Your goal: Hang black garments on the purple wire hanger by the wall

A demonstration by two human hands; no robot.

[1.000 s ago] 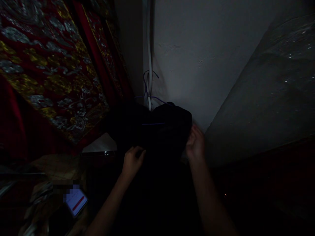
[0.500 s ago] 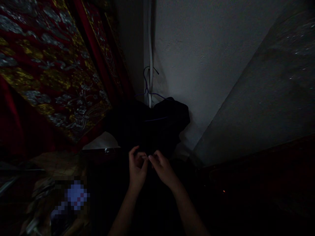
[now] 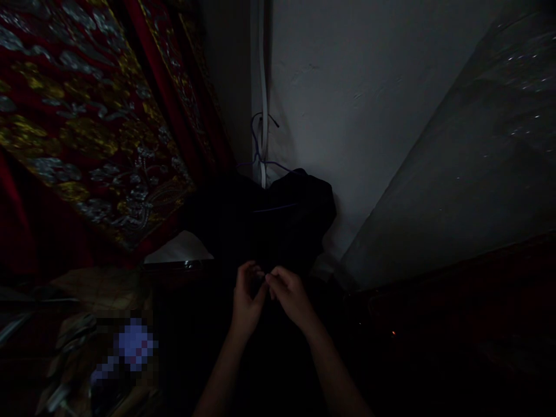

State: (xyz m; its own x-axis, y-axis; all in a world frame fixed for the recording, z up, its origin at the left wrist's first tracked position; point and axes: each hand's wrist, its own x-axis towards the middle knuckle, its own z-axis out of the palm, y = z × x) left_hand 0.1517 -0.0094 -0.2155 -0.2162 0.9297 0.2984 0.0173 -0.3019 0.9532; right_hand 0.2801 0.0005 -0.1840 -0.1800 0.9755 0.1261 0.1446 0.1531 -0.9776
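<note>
Both forearms are bare and come up from the bottom edge, left forearm [image 3: 220, 370] and right forearm [image 3: 334, 370] slanting in toward each other. Left hand's [image 3: 247, 301] up front with its fingers curled over and the thumb [image 3: 261, 291] angled inward. Right hand [image 3: 290, 294] leans in to meet it, fingers bent, thumb side facing the left one. Fingertips are super close, maybe touching, and honestly it's too dark to tell what they're pinching, if anything.

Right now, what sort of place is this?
Probably a dim indoor corner, perhaps for keeping clothes: a dark garment on a thin hanger, ornate red fabric at left, and a pale wall behind.
</note>
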